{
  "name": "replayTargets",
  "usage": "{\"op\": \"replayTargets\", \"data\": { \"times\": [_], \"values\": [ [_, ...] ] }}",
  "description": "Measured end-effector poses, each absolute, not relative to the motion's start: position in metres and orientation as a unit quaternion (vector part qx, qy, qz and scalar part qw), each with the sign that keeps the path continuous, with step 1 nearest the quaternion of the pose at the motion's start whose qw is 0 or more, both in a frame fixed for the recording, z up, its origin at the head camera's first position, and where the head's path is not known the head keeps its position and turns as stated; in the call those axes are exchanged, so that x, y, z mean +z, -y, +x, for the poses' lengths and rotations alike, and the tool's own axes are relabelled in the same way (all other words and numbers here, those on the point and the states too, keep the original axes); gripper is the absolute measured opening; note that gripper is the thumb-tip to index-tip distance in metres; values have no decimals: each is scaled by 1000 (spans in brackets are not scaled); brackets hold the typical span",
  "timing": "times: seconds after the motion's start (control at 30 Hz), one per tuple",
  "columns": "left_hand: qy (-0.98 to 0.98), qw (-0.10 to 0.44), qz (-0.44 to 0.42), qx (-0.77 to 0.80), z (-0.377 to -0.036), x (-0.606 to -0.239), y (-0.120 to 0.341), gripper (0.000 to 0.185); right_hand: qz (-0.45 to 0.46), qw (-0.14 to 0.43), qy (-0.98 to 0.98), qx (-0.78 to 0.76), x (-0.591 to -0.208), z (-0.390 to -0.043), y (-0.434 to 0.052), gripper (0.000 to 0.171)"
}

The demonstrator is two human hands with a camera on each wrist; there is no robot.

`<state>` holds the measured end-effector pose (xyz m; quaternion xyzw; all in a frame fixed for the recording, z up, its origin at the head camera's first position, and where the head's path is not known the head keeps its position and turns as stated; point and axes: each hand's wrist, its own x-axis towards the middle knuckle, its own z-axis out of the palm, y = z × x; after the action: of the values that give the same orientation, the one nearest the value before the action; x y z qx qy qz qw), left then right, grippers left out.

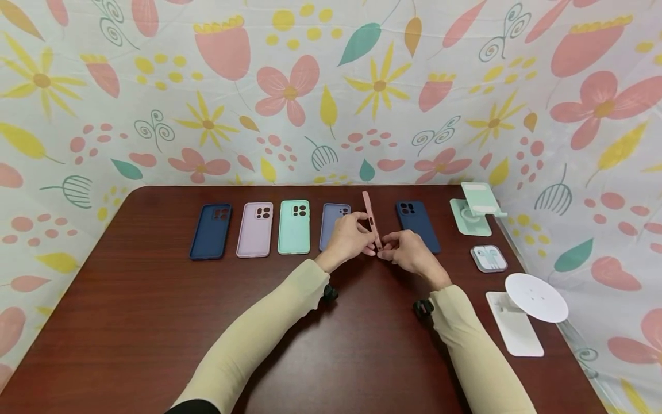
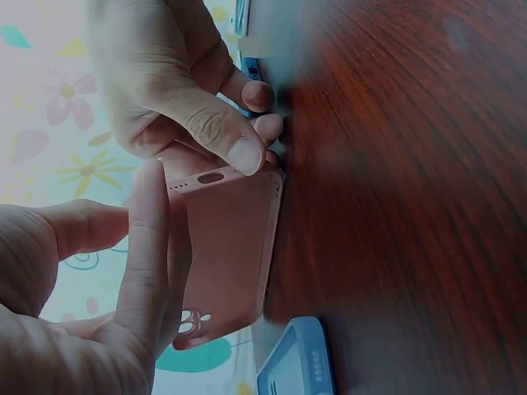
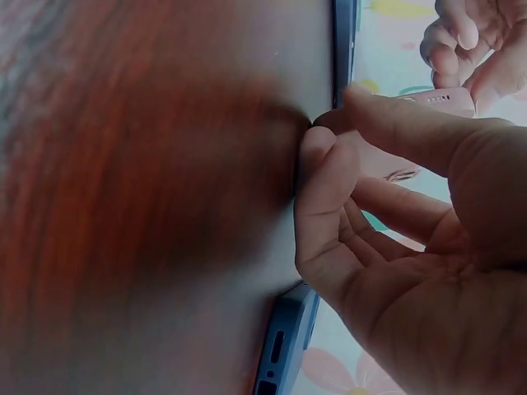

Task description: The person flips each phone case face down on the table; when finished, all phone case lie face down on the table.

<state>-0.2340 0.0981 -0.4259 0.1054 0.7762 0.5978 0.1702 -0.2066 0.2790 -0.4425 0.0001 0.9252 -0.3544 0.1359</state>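
A pink phone case (image 1: 369,210) stands on its long side edge between both hands, its near short end towards me. My left hand (image 1: 346,237) holds it along the upper edge, with the thumb and fingers on either side. The right hand (image 1: 412,253) pinches its lower near corner, thumb on the end beside the port cutout, as the left wrist view shows. Inside the case (image 2: 226,247) a bare pink back and camera cutouts appear. Left of it lies a lavender-blue case (image 1: 328,223), partly hidden by my left hand. A dark blue case (image 1: 421,226) lies just beyond my right hand.
Further left lie a mint case (image 1: 293,230), a pale lilac case (image 1: 254,233) and a navy case (image 1: 209,234). Along the right edge are a green folding stand (image 1: 470,224), boxed earphones (image 1: 489,259) and a white stand (image 1: 517,330). A patterned curtain (image 1: 320,86) borders the table.
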Motion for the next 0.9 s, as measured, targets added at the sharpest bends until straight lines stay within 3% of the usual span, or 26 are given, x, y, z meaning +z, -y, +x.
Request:
{"op": "replayTargets", "data": {
  "times": [0.37, 0.9],
  "values": [
    [-787, 157, 107, 587, -233, -427, -96, 60, 13, 144, -924, -353, -443, -209, -280, 45],
    [-826, 149, 103, 534, -226, -427, -94, 49, 21, 133, -936, -325, -443, -207, -282, 45]
  ]
}}
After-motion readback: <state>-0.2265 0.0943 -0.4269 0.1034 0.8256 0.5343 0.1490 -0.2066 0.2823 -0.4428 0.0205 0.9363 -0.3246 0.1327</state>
